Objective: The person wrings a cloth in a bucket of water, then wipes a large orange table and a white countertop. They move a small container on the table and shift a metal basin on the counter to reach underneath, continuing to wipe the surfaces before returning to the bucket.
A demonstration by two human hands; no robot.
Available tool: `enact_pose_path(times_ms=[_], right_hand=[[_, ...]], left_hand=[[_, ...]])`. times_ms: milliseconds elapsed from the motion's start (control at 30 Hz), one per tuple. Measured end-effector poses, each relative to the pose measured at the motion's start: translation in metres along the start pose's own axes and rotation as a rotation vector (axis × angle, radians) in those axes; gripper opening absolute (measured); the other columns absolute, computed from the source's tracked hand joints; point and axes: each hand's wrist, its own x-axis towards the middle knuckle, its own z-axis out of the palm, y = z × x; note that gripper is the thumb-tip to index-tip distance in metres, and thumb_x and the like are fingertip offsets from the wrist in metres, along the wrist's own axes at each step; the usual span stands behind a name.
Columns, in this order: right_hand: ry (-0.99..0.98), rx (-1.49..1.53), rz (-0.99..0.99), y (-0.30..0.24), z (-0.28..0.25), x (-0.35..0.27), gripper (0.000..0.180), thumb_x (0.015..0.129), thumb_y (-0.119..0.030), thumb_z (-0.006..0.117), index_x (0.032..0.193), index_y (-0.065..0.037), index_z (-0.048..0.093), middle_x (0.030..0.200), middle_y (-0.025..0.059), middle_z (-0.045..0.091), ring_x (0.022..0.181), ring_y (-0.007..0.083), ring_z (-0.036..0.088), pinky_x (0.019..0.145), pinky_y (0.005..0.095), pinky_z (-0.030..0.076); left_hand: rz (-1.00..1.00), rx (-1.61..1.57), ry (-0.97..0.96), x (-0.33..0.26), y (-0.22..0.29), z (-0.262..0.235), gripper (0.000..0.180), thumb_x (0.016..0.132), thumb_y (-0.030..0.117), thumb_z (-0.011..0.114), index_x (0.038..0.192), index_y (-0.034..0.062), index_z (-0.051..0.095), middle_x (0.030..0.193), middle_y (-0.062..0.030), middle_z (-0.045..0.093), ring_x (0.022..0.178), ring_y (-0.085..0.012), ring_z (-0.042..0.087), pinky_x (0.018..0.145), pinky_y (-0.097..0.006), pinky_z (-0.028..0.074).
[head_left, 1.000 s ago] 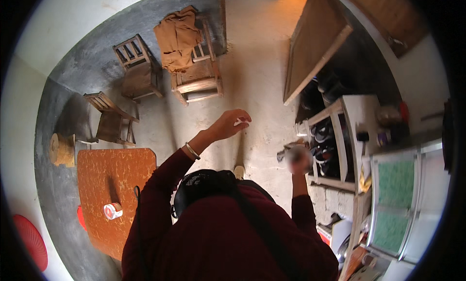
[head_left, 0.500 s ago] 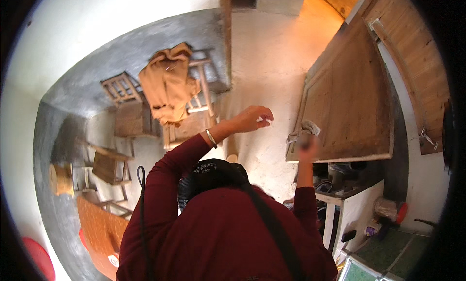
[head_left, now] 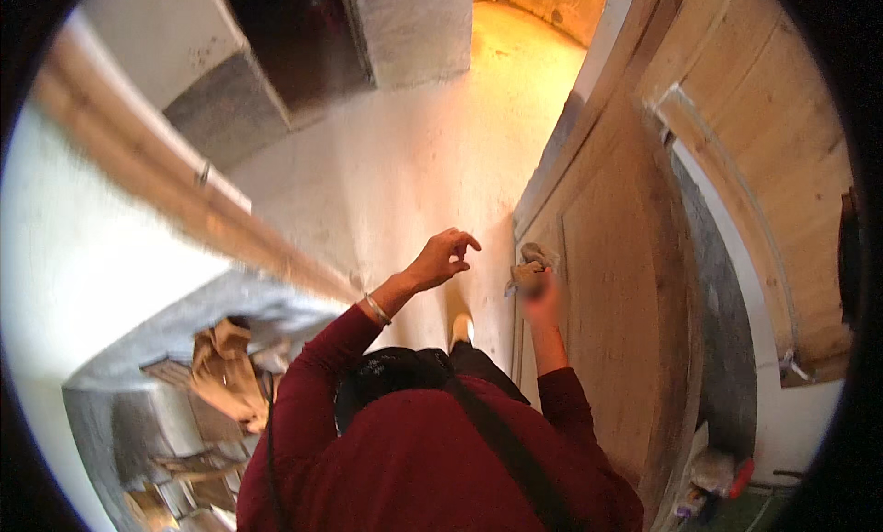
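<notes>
My left hand (head_left: 442,260) is raised in front of my body with its fingers loosely bent and the thumb apart; nothing shows in it. A pale bracelet (head_left: 376,308) circles that wrist. On the right, my right hand (head_left: 543,304) is closed on a crumpled grey-beige cloth (head_left: 529,267), partly blurred. The cloth bunches above the fingers, over the near edge of a brown wooden door (head_left: 612,256). Whether it touches the door I cannot tell.
A wooden door frame (head_left: 193,183) rises at the left. Ahead, a pale floor (head_left: 395,155) leads to a dark doorway (head_left: 299,40) and a brightly lit area. Lower left stand wooden chairs with a brown garment (head_left: 221,371). My shoe (head_left: 463,328) is below.
I have moved forward into the doorway, so the chairs now lie farther back at the lower left. My right hand still holds the cloth beside the door; my left hand stays raised.
</notes>
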Motion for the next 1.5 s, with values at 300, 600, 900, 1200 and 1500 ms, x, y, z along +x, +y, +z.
enact_pose_path(times_ms=[300, 600, 900, 1200, 1500], right_hand=[[-0.236, 0.166, 0.178, -0.015, 0.207, 0.275, 0.040, 0.094, -0.022, 0.051, 0.127, -0.002, 0.041, 0.121, 0.0149, 0.052, 0.108, 0.0306, 0.054, 0.095, 0.0471, 0.045], [0.098, 0.087, -0.304, -0.055, 0.279, 0.647, 0.034, 0.079, -0.008, 0.070, 0.109, -0.002, 0.055, 0.099, 0.0090, 0.062, 0.085, 0.0217, 0.062, 0.074, 0.0385, 0.055], [0.883, 0.162, -0.457, -0.081, 0.274, 0.826, 0.044, 0.072, -0.009, 0.078, 0.106, 0.005, 0.055, 0.099, 0.0128, 0.063, 0.078, 0.0241, 0.063, 0.066, 0.0399, 0.056], [0.582, 0.342, -0.338, -0.192, 0.203, 1.036, 0.036, 0.083, -0.026, 0.068, 0.107, -0.002, 0.057, 0.096, 0.0093, 0.063, 0.082, 0.0232, 0.062, 0.070, 0.0400, 0.054], [0.548, 0.333, -0.366, -0.308, 0.235, 1.209, 0.040, 0.084, -0.033, 0.066, 0.112, -0.006, 0.054, 0.101, 0.0098, 0.062, 0.089, 0.0255, 0.062, 0.077, 0.0434, 0.054]], left_hand=[[-0.154, -0.150, 0.164, 0.212, -0.064, -0.118, 0.024, 0.074, -0.006, 0.068, 0.095, 0.0032, 0.062, 0.075, 0.0010, 0.056, 0.070, -0.0083, 0.056, 0.070, -0.023, 0.051], [-0.101, -0.299, 0.325, 0.484, -0.190, -0.216, 0.012, 0.084, 0.001, 0.061, 0.095, -0.0028, 0.065, 0.080, -0.0064, 0.067, 0.072, -0.0127, 0.065, 0.067, -0.025, 0.052], [0.003, -0.094, 0.186, 0.734, -0.299, -0.312, 0.028, 0.071, -0.004, 0.071, 0.097, 0.0050, 0.066, 0.084, -0.0003, 0.053, 0.073, -0.0088, 0.055, 0.067, -0.022, 0.050], [-0.016, -0.405, -0.046, 1.044, -0.347, -0.234, 0.020, 0.077, -0.002, 0.068, 0.097, 0.0020, 0.066, 0.079, -0.0005, 0.063, 0.072, -0.0082, 0.059, 0.069, -0.023, 0.052], [0.009, -0.452, -0.188, 1.309, -0.348, -0.189, 0.015, 0.086, 0.006, 0.063, 0.097, -0.0030, 0.065, 0.083, -0.0052, 0.066, 0.074, -0.0114, 0.062, 0.071, -0.023, 0.051]])
